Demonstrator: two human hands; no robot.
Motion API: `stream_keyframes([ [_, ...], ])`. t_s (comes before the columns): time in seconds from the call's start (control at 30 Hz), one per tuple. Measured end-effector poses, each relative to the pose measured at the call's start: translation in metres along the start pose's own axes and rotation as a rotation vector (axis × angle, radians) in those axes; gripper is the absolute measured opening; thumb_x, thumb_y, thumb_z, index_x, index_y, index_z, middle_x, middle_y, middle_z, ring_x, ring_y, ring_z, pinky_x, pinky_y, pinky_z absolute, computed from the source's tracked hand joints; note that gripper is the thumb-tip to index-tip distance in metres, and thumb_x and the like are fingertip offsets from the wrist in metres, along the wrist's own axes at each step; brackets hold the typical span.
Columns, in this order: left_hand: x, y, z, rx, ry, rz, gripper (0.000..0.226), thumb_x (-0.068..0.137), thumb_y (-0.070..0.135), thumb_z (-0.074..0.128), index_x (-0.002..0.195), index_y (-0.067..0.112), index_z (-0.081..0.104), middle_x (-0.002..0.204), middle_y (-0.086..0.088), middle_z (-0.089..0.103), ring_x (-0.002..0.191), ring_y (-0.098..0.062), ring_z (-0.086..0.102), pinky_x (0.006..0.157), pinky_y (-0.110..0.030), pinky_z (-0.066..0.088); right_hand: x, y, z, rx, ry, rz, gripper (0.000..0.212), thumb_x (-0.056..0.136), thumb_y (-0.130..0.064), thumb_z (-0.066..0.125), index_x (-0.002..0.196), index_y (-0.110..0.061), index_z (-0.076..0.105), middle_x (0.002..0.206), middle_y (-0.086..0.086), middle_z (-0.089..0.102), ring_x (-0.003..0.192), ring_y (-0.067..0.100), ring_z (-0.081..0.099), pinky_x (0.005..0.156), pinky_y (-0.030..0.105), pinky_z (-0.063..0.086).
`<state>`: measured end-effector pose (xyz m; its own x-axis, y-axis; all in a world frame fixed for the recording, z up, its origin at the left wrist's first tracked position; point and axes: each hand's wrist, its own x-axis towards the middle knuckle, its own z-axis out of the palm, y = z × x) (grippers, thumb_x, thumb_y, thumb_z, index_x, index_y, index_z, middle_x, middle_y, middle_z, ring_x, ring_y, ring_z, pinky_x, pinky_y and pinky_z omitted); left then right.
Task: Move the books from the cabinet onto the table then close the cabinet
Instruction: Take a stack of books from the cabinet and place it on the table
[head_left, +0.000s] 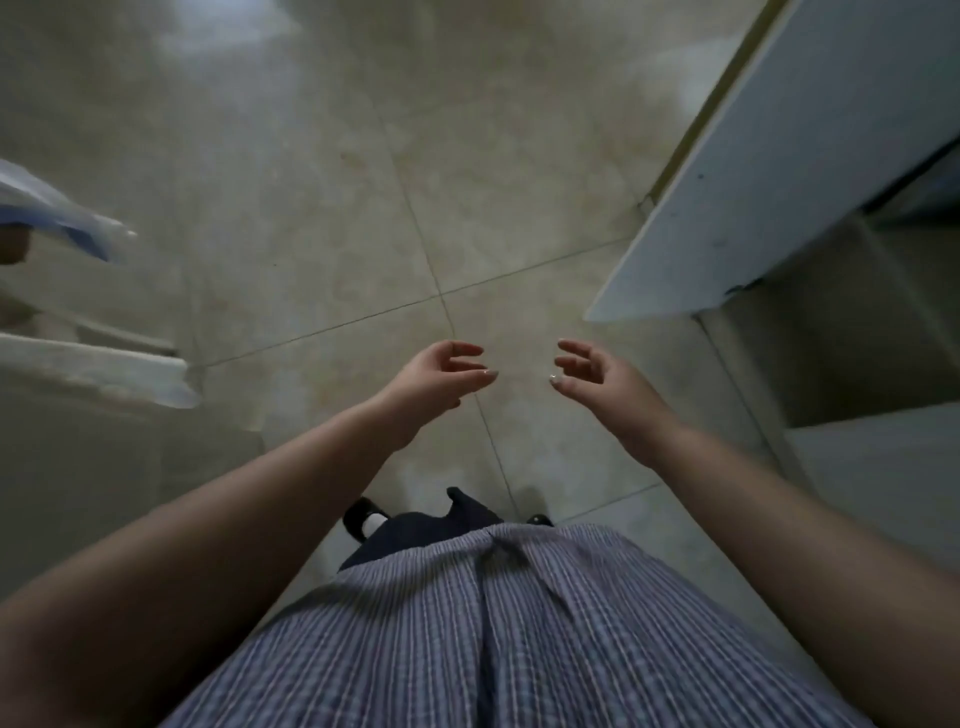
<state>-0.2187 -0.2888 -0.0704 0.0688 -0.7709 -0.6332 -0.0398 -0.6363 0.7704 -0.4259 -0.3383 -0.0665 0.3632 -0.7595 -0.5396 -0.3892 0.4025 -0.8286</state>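
My left hand (441, 376) and my right hand (597, 382) are held out in front of me over the tiled floor, palms facing each other, fingers apart, nothing in either. An open white cabinet door (753, 171) juts out at the upper right, and the dim cabinet interior (841, 332) lies behind it with a pale shelf or ledge below. No book shows inside the part I can see. At the left edge lie blurred pale, bluish flat things (57, 218) that may be books or papers on a surface; I cannot tell.
Beige floor tiles (363, 182) fill the middle. A pale ledge or furniture edge (93, 369) sticks in from the left. My striped shirt and dark shoes show at the bottom. The door's lower corner hangs just right of my right hand.
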Motion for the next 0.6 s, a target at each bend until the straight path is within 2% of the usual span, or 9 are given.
stream_keyframes([
  [0.27,0.043,0.052,0.179,0.176,-0.293,0.014,0.041,0.084,0.024,0.068,0.122,0.020,0.053,0.112,0.001,0.065,0.101,-0.014,0.061,0.086,-0.030,0.045,-0.075,0.075,-0.156,0.147,0.380,0.081,0.046,0.087,-0.012,0.063,0.131,-0.017,0.049,0.126,0.007,0.055,0.121,0.016,0.051,0.105,0.033,0.042],
  [0.43,0.060,0.076,0.247,0.245,-0.421,0.004,0.036,0.086,0.021,0.067,0.119,0.020,0.054,0.103,0.006,0.066,0.097,-0.012,0.061,0.089,-0.032,0.044,-0.098,0.104,-0.203,0.275,0.516,0.092,0.038,0.087,-0.010,0.062,0.120,-0.024,0.051,0.120,0.003,0.055,0.115,0.014,0.052,0.105,0.030,0.041],
  [0.6,0.091,0.107,0.297,0.295,-0.468,-0.006,0.035,0.085,0.021,0.067,0.119,0.020,0.056,0.112,-0.001,0.065,0.104,-0.016,0.060,0.093,-0.034,0.045,-0.100,0.115,-0.242,0.336,0.606,0.105,0.037,0.087,-0.015,0.063,0.119,-0.030,0.051,0.117,-0.001,0.056,0.113,0.011,0.053,0.103,0.029,0.040],
])
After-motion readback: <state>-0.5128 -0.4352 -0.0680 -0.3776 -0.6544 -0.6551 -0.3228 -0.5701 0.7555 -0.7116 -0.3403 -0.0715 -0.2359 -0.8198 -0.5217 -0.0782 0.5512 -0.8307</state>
